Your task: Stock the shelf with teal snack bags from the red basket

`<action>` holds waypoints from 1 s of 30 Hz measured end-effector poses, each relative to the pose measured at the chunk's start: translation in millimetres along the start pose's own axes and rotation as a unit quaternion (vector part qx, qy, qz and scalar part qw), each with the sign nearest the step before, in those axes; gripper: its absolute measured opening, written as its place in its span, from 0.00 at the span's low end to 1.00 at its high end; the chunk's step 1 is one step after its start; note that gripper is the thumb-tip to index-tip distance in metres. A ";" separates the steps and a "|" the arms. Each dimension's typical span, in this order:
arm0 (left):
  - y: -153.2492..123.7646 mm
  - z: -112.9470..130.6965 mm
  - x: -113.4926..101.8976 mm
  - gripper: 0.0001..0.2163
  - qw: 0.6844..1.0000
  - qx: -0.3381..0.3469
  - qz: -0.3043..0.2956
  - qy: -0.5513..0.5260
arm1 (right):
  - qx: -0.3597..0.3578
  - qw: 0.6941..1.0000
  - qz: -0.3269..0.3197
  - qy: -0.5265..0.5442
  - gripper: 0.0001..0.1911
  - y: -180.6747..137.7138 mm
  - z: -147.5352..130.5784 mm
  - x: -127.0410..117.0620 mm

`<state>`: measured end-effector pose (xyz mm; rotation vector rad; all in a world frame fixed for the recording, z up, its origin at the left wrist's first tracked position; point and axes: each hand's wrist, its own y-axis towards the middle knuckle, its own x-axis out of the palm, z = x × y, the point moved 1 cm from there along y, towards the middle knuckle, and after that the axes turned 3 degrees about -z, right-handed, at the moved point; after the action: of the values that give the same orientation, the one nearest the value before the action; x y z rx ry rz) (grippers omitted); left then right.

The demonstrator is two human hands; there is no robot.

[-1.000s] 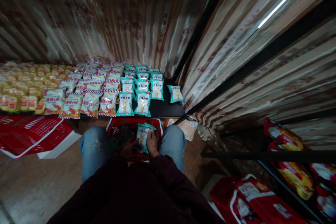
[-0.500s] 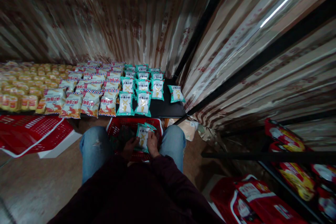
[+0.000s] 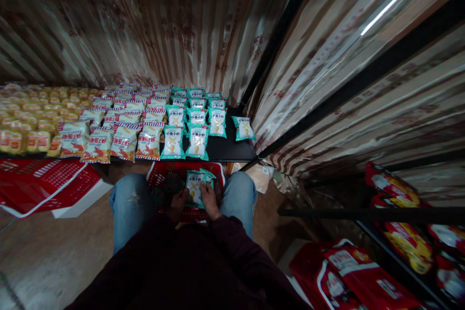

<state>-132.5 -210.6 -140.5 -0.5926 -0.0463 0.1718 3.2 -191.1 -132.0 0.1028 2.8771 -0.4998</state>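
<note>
Teal snack packets held over a red basket, before a low black shelf.

We count about ten teal packets (image 3: 173,142) on the shelf (image 3: 228,151) — one (image 3: 243,128) lying apart at the right — beside rows of red-striped packets (image 3: 124,143) too many to count. Our left hand (image 3: 178,202) and right hand (image 3: 209,199) both close on a small stack of teal packets (image 3: 194,188), fingers curled round its edges, above the basket (image 3: 160,177) between our two knees — the stack's number we cannot tell.
</note>
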 end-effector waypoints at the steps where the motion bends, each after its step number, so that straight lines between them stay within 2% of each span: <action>1: 0.7 -0.1 0.3 0.17 1.000 0.001 0.002 0.006 | 0.002 1.000 -0.001 0.003 0.25 -0.4 -0.1 -0.5; 4: 1.3 1.2 -0.3 0.13 0.999 0.018 0.021 0.027 | 0.005 1.000 -0.001 0.008 0.24 -1.0 -0.6 -2.0; 8: -0.9 7.5 -2.0 0.14 0.995 0.063 0.046 0.057 | 0.009 1.000 0.009 0.000 0.23 -1.6 -0.7 -2.9; 11: -2.6 12.0 -1.5 0.13 0.992 0.085 0.044 0.079 | 0.006 1.000 0.011 -0.002 0.22 -1.7 -0.2 -2.0; 15: -3.0 11.8 -0.3 0.11 0.992 0.080 0.031 0.088 | -0.013 1.000 0.003 0.015 0.25 -1.2 -0.3 -0.9; 23: 0.5 4.1 -0.9 0.25 0.998 0.031 -0.013 0.044 | -0.063 0.997 -0.020 0.047 0.24 1.9 1.0 3.7; 30: -0.9 6.4 3.0 0.30 0.998 0.018 -0.052 0.007 | -0.076 0.996 -0.019 0.037 0.18 5.5 5.5 7.2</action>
<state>-130.1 -207.3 -134.7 -0.5535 -0.0605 0.0676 -2.2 -187.6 -140.5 0.0431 2.9821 -0.2890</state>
